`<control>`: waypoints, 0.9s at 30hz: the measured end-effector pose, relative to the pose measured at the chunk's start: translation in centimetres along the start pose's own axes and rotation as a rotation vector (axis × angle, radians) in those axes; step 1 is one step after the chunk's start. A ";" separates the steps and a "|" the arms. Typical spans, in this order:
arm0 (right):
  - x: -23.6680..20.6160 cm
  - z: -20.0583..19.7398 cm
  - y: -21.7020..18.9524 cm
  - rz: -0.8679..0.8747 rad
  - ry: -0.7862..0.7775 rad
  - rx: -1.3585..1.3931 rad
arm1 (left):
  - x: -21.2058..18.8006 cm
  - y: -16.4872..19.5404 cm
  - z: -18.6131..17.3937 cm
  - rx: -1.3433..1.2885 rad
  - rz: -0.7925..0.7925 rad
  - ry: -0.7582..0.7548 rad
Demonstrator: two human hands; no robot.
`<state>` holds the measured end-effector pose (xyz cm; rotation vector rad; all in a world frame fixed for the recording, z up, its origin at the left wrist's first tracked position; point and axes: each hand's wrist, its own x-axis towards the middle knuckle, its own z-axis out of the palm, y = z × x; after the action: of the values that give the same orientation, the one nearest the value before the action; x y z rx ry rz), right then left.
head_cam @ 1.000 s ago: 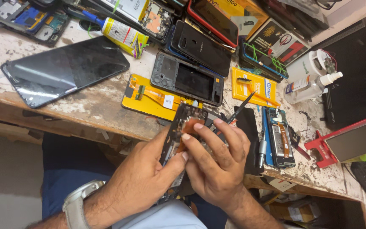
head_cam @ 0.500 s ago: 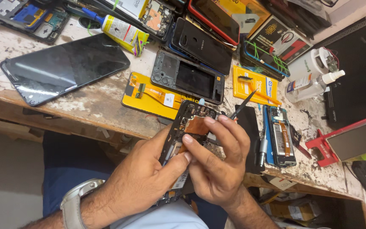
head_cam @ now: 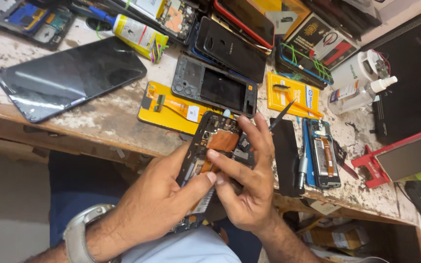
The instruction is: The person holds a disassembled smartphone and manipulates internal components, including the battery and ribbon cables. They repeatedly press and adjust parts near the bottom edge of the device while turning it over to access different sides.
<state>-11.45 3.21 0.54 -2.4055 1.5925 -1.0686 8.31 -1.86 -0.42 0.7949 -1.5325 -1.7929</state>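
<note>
An opened phone [head_cam: 219, 141] with bare circuit board and an orange ribbon cable is held over the front edge of the worn workbench [head_cam: 98, 122]. My left hand [head_cam: 159, 199], with a watch on the wrist, grips the phone's lower half, thumb pressed against its middle. My right hand [head_cam: 247, 180] rests on the board with its fingers and holds a thin dark tool [head_cam: 281, 114] that points up and to the right. The phone's lower end is hidden behind my hands.
A large black screen panel [head_cam: 69, 78] lies at left. A grey phone frame [head_cam: 215, 87] and a yellow packet [head_cam: 169, 107] sit just behind the phone. A glue tube [head_cam: 132, 31], a white bottle [head_cam: 359, 92], another open phone [head_cam: 322, 153], a screwdriver [head_cam: 302, 170] and several phone covers crowd the bench.
My right fingers have shifted slightly on the board and the tool tip has swung a little. The phone stays in my left hand.
</note>
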 end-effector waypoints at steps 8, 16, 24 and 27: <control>0.0 0.9 -0.5 0.044 0.108 -0.023 | 0.5 -1.2 0.3 -1.021 -0.138 -0.162; 0.3 0.9 -0.6 -0.175 0.073 -0.142 | 0.5 -1.4 0.6 -1.209 -0.195 -0.193; 0.2 0.8 -0.6 -0.221 0.024 -0.171 | 0.1 -1.8 0.8 -1.277 -0.197 -0.204; 0.1 1.0 -0.5 -0.229 0.050 -0.199 | 0.1 -2.1 1.0 -1.262 -0.200 -0.202</control>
<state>-10.47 3.09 0.08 -2.7698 1.5334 -1.0556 7.30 -1.14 -2.41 0.1135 -0.1740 -2.4918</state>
